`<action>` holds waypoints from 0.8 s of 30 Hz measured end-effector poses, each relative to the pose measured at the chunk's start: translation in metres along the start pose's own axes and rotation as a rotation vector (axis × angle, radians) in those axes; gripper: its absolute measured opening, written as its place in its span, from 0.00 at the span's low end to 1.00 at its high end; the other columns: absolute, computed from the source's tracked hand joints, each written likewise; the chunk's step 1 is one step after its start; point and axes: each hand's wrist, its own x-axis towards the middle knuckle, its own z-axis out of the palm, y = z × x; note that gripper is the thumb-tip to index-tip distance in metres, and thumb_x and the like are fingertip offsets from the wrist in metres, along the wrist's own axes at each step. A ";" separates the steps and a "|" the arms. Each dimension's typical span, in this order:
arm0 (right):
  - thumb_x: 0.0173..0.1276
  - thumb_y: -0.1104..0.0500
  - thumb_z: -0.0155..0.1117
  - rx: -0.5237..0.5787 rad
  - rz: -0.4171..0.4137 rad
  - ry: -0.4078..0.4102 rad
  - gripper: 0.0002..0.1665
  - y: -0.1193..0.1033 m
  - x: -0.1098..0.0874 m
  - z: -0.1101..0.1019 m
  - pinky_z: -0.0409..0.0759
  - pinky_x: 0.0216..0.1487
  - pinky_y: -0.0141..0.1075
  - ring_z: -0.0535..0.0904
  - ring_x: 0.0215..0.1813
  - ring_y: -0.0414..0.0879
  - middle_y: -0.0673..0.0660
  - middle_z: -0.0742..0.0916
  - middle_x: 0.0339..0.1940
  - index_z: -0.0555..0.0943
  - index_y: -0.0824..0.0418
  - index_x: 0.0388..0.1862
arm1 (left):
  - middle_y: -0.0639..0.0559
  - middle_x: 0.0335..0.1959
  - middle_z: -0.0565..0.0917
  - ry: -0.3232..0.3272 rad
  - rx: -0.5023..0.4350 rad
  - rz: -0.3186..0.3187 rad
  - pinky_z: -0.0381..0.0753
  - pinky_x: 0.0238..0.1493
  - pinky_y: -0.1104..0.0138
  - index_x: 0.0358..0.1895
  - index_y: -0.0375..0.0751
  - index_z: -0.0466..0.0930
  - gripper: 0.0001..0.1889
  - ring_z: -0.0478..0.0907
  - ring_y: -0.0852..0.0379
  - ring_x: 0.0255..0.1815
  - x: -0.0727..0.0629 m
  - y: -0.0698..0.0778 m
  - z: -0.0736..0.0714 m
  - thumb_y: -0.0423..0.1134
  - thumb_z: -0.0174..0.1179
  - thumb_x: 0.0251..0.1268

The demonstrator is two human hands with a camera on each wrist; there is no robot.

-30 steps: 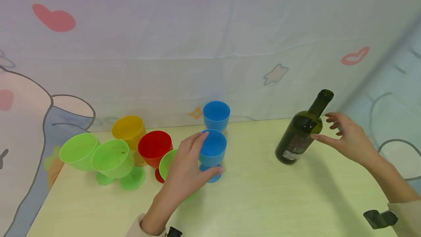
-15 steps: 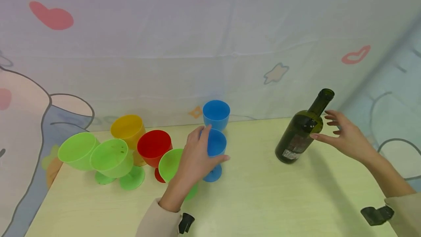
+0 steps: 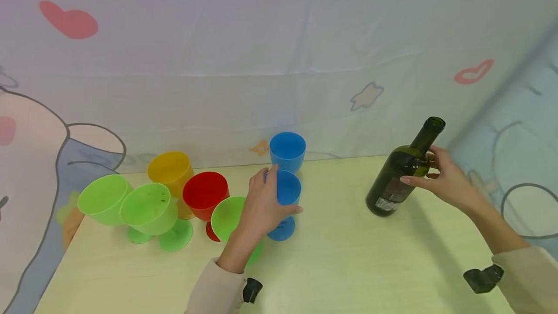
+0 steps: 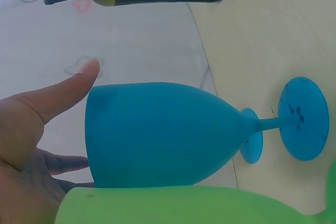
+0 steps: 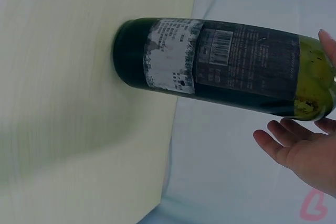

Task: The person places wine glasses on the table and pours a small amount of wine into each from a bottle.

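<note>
Desk: Who is in the foreground?

Photographer: A person in beige sleeves (image 3: 218, 285), left hand (image 3: 259, 205) spread open around the bowl of the front blue goblet (image 3: 289, 190). The bowl lies between thumb and fingers; the left wrist view shows the thumb just clear of the rim, while finger contact cannot be told.

Desk: And beside it?

Photographer: One green goblet (image 3: 226, 217) just left of that hand, a pair of green goblets (image 3: 150, 212) farther left, one red goblet (image 3: 207, 197) between.

Desk: The bottle?

Photographer: One dark green bottle (image 3: 394, 178) stands on the pale table (image 3: 340, 256), its shoulder between the thumb and fingers of the right hand (image 3: 451, 185), likewise open, contact unclear.

Desk: Any label legible?

Photographer: A white label (image 5: 170, 56) near the base carries printed characters; above it a dark label (image 5: 247, 64) bears a barcode (image 5: 221, 48) and lines of text, too small for a brand to be read.

Desk: Farthest back?

Photographer: A yellow goblet (image 3: 171, 171), then a second blue goblet (image 3: 287, 154), seven in all, before a pale cloth (image 3: 218, 38) printed with hearts.
</note>
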 end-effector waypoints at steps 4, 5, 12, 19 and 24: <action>0.60 0.54 0.65 0.006 0.022 -0.006 0.49 0.003 0.004 0.005 0.75 0.36 0.40 0.70 0.51 0.63 0.72 0.66 0.57 0.45 0.69 0.68 | 0.34 0.63 0.61 -0.008 0.004 -0.022 0.73 0.47 0.45 0.67 0.34 0.55 0.50 0.57 0.39 0.63 0.001 0.000 -0.001 0.45 0.74 0.40; 0.60 0.54 0.65 0.008 0.030 -0.007 0.49 0.005 0.004 0.006 0.75 0.36 0.40 0.69 0.51 0.62 0.71 0.65 0.57 0.46 0.69 0.68 | 0.34 0.63 0.61 -0.010 0.007 -0.027 0.73 0.47 0.45 0.67 0.34 0.55 0.50 0.57 0.38 0.63 0.001 0.000 -0.001 0.45 0.74 0.40; 0.58 0.55 0.67 0.039 0.023 0.028 0.46 0.013 0.006 0.014 0.73 0.39 0.34 0.67 0.50 0.54 0.67 0.62 0.57 0.50 0.68 0.64 | 0.33 0.62 0.63 -0.008 0.035 -0.026 0.73 0.47 0.46 0.66 0.32 0.54 0.50 0.59 0.38 0.61 0.002 -0.002 0.001 0.43 0.74 0.40; 0.57 0.60 0.68 0.187 0.027 0.036 0.41 0.023 0.007 0.021 0.74 0.39 0.27 0.70 0.47 0.38 0.58 0.67 0.55 0.53 0.60 0.62 | 0.35 0.60 0.65 -0.011 0.051 -0.020 0.75 0.46 0.48 0.66 0.31 0.54 0.49 0.62 0.39 0.60 0.001 -0.001 0.003 0.44 0.74 0.40; 0.58 0.59 0.67 0.242 0.083 0.037 0.46 0.024 0.007 0.023 0.73 0.42 0.25 0.70 0.48 0.37 0.58 0.65 0.57 0.48 0.61 0.66 | 0.36 0.60 0.65 -0.013 0.041 -0.005 0.76 0.45 0.49 0.66 0.31 0.55 0.48 0.63 0.40 0.59 -0.001 0.000 0.003 0.45 0.73 0.42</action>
